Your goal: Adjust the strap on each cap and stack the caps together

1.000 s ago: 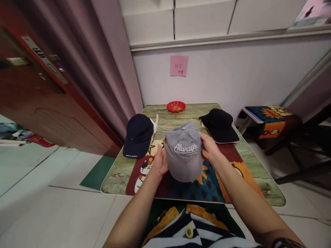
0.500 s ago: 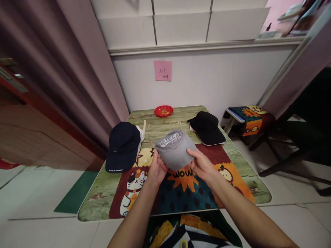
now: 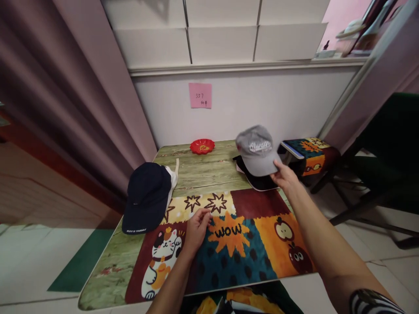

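Gripped grey cap (image 3: 257, 150) over black cap (image 3: 260, 182)

Clamped the right fingers (image 3: 279, 175) on the brim of the grey cap, at its near right corner. Curled the left fingers (image 3: 203, 214) loosely above the mat (image 3: 250, 204), with nothing held and well apart from the grey cap.

Tilted the grey cap crown-up, lettering facing the camera, just beyond the right fingers and to their left. Hid most of the black cap behind it, with part of the brim and the strap end showing; could not tell contact from hovering, given the blur.

Judged the step in hand to be a placing of grey on black. Judged the next move to call for a level lowering, crown over crown with brims lined up, before any loosening of the right fingers; perhaps also for a steadying touch from the left fingers, against a slide.

Farther out, saw the navy cap (image 3: 145, 198) on the left of the worktop (image 3: 193, 176), apart from the left fingers. Saw the red dish (image 3: 202, 150) at the back, below the pink note (image 3: 200, 95) on the wall (image 3: 262, 104).
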Available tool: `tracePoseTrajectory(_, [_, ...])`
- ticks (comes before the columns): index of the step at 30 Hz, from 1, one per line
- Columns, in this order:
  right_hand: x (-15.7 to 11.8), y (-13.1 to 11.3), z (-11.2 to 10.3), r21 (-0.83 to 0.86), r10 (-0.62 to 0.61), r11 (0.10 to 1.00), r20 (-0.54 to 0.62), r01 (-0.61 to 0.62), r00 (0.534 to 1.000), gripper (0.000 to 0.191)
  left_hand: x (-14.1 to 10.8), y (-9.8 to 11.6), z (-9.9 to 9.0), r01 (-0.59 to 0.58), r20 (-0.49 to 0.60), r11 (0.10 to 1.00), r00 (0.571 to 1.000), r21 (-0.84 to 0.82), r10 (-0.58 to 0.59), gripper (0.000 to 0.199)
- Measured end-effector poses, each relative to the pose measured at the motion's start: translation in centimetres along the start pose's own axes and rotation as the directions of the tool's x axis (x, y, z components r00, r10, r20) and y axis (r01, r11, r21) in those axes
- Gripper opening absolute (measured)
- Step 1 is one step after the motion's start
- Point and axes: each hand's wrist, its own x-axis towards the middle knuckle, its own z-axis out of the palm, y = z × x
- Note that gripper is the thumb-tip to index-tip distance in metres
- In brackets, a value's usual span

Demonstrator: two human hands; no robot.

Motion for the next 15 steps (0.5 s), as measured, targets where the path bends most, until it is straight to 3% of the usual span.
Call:
tracePoseTrajectory(4, [0.8, 4.1, -4.2, -0.129, 0.001, 0.992, -0.075, -0.011, 0.997, 0.012, -0.1, 0.1, 0.0, 0.017, 0.000, 1.000, 1.000, -0.004, -0.017, 0.033])
tracePoseTrajectory(9, [1.3, 4.7, -5.4, -0.362, -0.115, 0.931, -0.195, 0.038, 0.974, 0.028, -0.1, -0.4, 0.0, 0.011, -0.001, 1.000, 1.000, 0.018, -0.011, 0.032])
tracePoseTrajectory(13, [0.8, 4.0, -5.6, -0.590, -0.291, 0.804, -0.270, 0.081, 0.918, 0.063, -0.1, -0.7, 0.0, -0.007, 0.009, 0.999, 1.000, 0.040, 0.007, 0.031])
tracePoseTrajectory(15, [0.5, 4.1, -5.7, -0.722, -0.394, 0.680, -0.215, 0.127, 0.894, 0.080, -0.2, -0.7, 0.1, -0.008, 0.008, 0.999, 1.000, 0.046, 0.008, 0.030])
